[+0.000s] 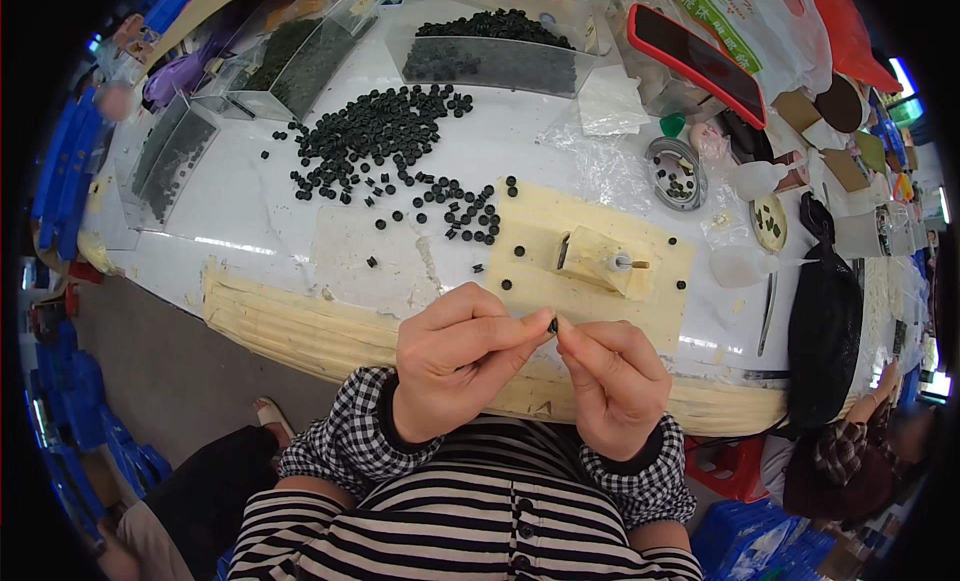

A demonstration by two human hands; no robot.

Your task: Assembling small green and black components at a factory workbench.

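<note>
In front of me, above the table's padded front edge, both hands meet at the fingertips. My left hand [455, 356] pinches a small black part [553, 325] between thumb and forefinger. My right hand [615, 381] is closed too, its fingertips against the same part from the other side. Most of the part is covered by the fingers. Just beyond stands a tape-covered block [600, 263] with a short metal pin, on a cream-coloured mat [640, 326]. A large heap of small black spool-like parts [365, 136] lies to the far left, some scattered toward the mat.
At the back, a clear bin [490, 66] holds more black parts, with another clear bin [290, 66] left of it. A red-framed phone [695, 61] leans at the back right. Tweezers [768, 316] and a black bag [825, 326] lie right. Another person [850, 451] sits at right.
</note>
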